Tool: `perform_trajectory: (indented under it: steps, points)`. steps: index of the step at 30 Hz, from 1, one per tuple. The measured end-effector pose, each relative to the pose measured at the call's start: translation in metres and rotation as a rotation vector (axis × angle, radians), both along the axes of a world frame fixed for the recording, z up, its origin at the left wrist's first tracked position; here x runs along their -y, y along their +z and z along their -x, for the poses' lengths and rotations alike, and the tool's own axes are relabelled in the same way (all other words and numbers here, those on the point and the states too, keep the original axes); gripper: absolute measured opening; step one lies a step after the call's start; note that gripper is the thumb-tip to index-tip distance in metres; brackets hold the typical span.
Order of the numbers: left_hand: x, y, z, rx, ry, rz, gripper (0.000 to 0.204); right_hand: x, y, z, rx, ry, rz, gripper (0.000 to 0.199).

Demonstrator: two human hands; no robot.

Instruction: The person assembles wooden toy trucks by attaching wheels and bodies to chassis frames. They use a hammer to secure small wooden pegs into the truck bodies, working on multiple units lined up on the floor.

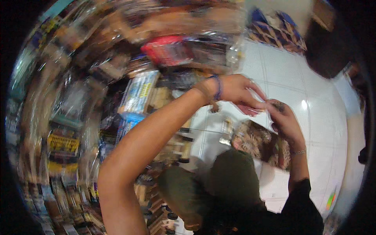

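My left hand (pixel 239 93), with a blue band at its wrist, reaches across from the left. Its fingers are drawn together toward the fingertips of my right hand (pixel 284 119), and the two hands meet in a pinch. A small dark brown patch (pixel 278 105) shows by the right hand's fingers; blur hides whether it is a held thing. What else lies between the fingertips is too small to name. Below the hands, on the white tiled floor (pixel 317 117), is an open box or bag (pixel 256 141) of brownish, patterned pieces. A small clear packet (pixel 226 131) lies beside it.
Shelves or stacks of plastic-wrapped goods crowd the left, smeared by motion. Among them are a red package (pixel 167 51), a blue and white box (pixel 138 94) and a yellow basket (pixel 62 143). A blue and brown bundle (pixel 276 31) lies far right. My olive-clad knees (pixel 235 176) are close below.
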State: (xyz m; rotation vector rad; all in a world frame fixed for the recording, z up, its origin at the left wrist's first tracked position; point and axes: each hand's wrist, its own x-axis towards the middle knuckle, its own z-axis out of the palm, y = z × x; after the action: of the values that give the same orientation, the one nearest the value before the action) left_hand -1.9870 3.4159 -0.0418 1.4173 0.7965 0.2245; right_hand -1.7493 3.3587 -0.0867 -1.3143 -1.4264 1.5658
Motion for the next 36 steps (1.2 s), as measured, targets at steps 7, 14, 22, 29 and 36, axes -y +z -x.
perform_trajectory:
  steps: [7,14,22,29,36]
  points:
    - [0.039,0.113,0.146,0.159,0.343,-0.264,0.043,-0.032,0.047,0.049,-0.583,-0.252,-0.201,0.051]
    - [0.129,0.069,0.29,-0.03,0.795,-0.126,0.033,-0.027,0.02,0.074,-0.514,-0.291,-0.14,0.053]
    - [0.169,-0.01,0.323,0.192,0.848,0.075,0.037,0.041,-0.023,0.115,-0.267,-0.188,-0.074,0.043]
    - [0.175,-0.016,0.319,0.11,0.933,-0.108,0.032,0.064,-0.012,0.132,-0.192,-0.075,-0.047,0.04]
    - [0.178,-0.021,0.32,0.066,0.946,-0.09,0.035,0.062,-0.012,0.141,-0.066,-0.051,-0.055,0.037]
